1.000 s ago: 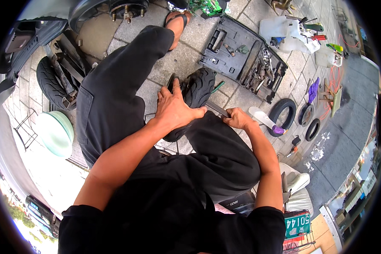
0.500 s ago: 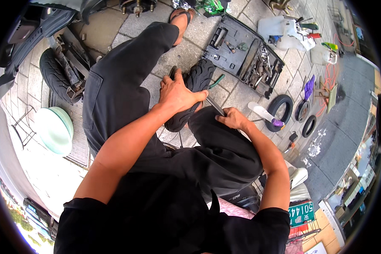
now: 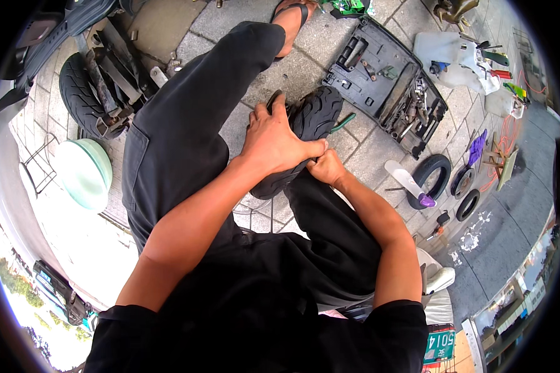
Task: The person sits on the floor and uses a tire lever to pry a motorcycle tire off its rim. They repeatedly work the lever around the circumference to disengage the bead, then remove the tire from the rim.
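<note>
Your left hand (image 3: 270, 142) clasps black tyre (image 3: 320, 115), thumb across tread, seemingly steadying it; right hand (image 3: 328, 168) curled beside that thumb, can't tell whether closed on anything; tyre between your legs (image 3: 186, 112), likely for bracing; tool case (image 3: 368, 69) open beyond, presumably for reach.

The tire (image 3: 322, 117) lies under the left hand (image 3: 269, 140), beside the right hand (image 3: 327, 166). Ahead-right of both hands sits a toolbox (image 3: 373, 90) containing tools (image 3: 417, 107); far left, a basin (image 3: 84, 177).
</note>
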